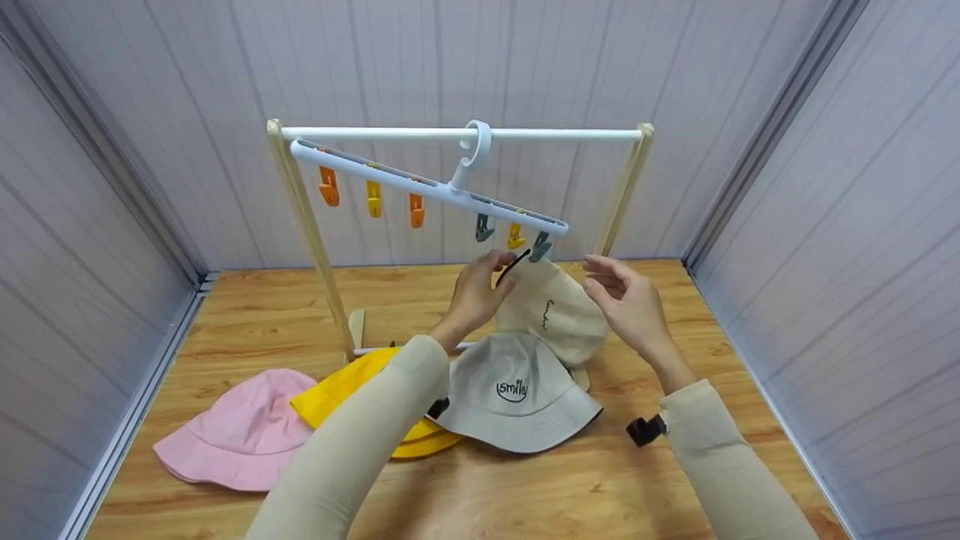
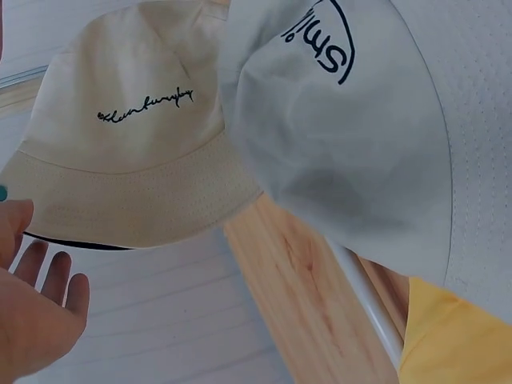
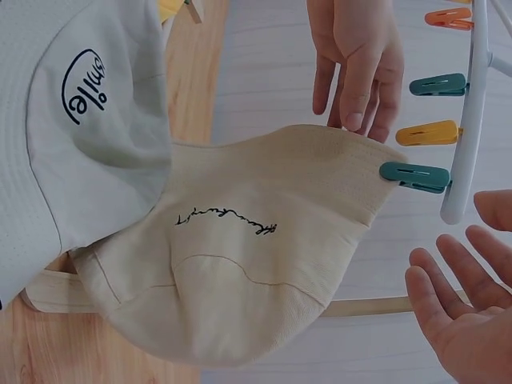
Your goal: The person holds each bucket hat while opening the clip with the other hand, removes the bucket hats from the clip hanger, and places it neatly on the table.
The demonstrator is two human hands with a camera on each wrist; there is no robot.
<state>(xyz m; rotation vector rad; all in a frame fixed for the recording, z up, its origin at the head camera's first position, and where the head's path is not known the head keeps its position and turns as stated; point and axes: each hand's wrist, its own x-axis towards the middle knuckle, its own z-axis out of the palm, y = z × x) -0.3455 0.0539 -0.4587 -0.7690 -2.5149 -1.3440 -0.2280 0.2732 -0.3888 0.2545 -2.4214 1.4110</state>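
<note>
A cream bucket hat (image 1: pixel 577 322) with dark lettering hangs with its brim edge in a dark green clip (image 3: pixel 416 177) at the low right end of a white hanger (image 1: pixel 375 172). My left hand (image 1: pixel 476 292) pinches the hat's brim, to the left of that clip. Just right of the hat is my right hand (image 1: pixel 626 304), its fingers loosely bent and holding nothing. In the right wrist view, the right hand's palm (image 3: pixel 480 336) faces up beside the hanger's end. A grey bucket hat (image 1: pixel 517 420) marked "smile" overlaps the cream hat's lower part.
The hanger tilts from the white rod (image 1: pixel 570 135) of a wooden rack (image 1: pixel 626 187). Several orange, yellow and green clips line it, including an orange clip (image 1: pixel 328 187). A yellow hat (image 1: pixel 352 382) and a pink hat (image 1: pixel 247 435) lie left on the wooden table (image 1: pixel 570 495).
</note>
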